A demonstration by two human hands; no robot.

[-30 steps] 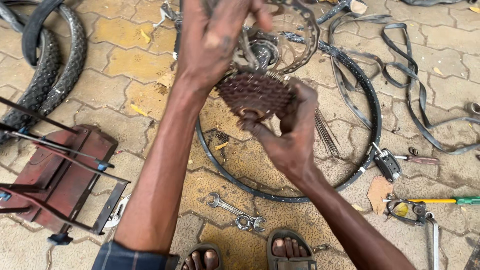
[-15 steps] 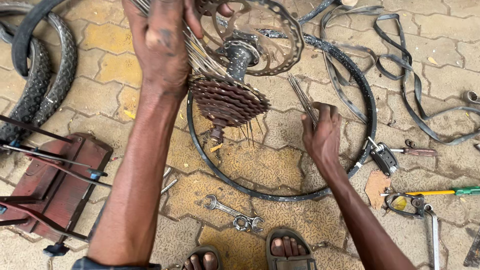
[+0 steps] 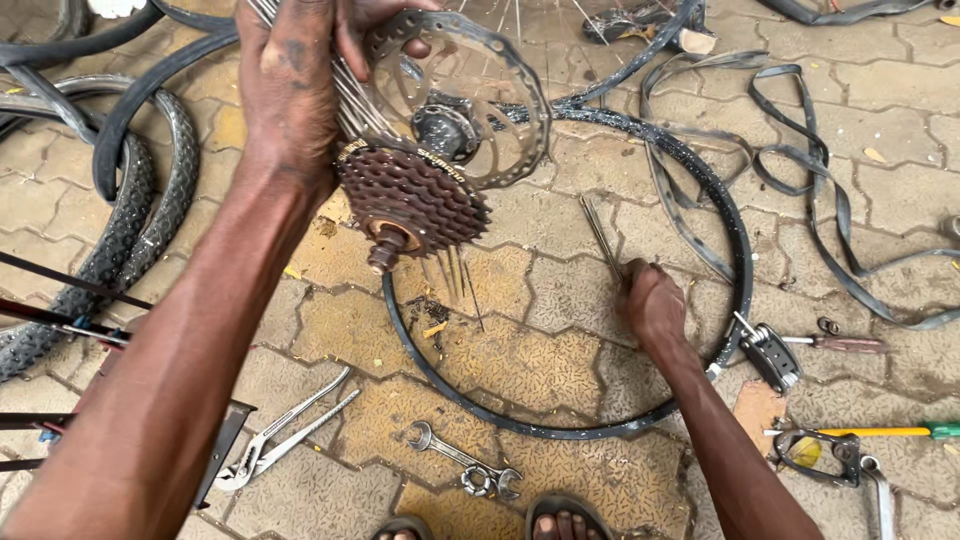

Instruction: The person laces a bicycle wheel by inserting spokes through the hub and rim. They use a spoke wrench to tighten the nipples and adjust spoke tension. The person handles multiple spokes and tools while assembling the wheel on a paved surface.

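Observation:
My left hand (image 3: 292, 85) grips a bundle of thin metal spokes (image 3: 352, 100) attached to a bicycle hub with a rusty brown cassette (image 3: 412, 200) and a silver spoke guard disc (image 3: 490, 100), holding it up in the air. My right hand (image 3: 652, 305) is down on the paving, its fingers closed on a few loose spokes (image 3: 600, 235) lying there. Under both hands lies a bare black wheel rim (image 3: 735, 260) flat on the ground. More spokes (image 3: 455, 280) hang below the cassette.
Tyres (image 3: 120, 230) lie at the left, rubber tubes (image 3: 800, 180) at the right. Pliers (image 3: 285, 430) and a combination spanner (image 3: 465, 465) lie near my sandalled feet (image 3: 560, 520). A screwdriver (image 3: 835, 343), a yellow-green tool (image 3: 880, 432) and a red metal stand (image 3: 60, 420) sit nearby.
My right hand left the cassette and dropped to the paving, closing on loose spokes. My left hand kept the hub raised; the view moved closer.

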